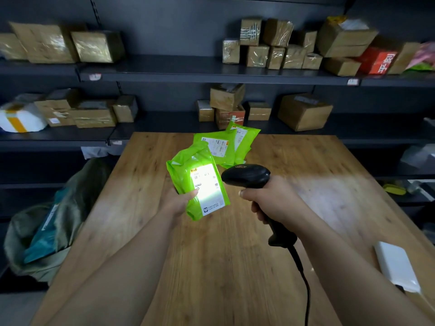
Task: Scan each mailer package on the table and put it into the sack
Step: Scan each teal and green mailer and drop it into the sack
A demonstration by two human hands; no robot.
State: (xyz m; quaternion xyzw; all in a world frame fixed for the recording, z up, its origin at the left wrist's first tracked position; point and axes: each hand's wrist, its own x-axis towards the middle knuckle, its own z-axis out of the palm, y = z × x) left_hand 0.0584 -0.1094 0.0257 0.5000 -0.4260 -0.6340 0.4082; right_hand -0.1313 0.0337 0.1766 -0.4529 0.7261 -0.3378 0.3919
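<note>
My left hand (pixel 177 202) holds a green mailer package (pixel 188 170) above the wooden table (pixel 211 255), thumb on its front, white label facing me. The label glows brightly under the scanner's light. My right hand (pixel 275 201) grips the handle of a black barcode scanner (pixel 247 176), whose head points left at the label from close by. Its cable (pixel 303 285) trails toward me. Two more green mailers (pixel 219 147) lie overlapping at the table's far middle. An olive sack (pixel 54 222) stands open on the floor left of the table, with blue packages inside.
A white flat box (pixel 397 264) lies near the table's right edge. Dark shelves behind and to both sides carry taped cardboard parcels (pixel 277 45), a red box (pixel 376 60) and a white parcel (pixel 18 118).
</note>
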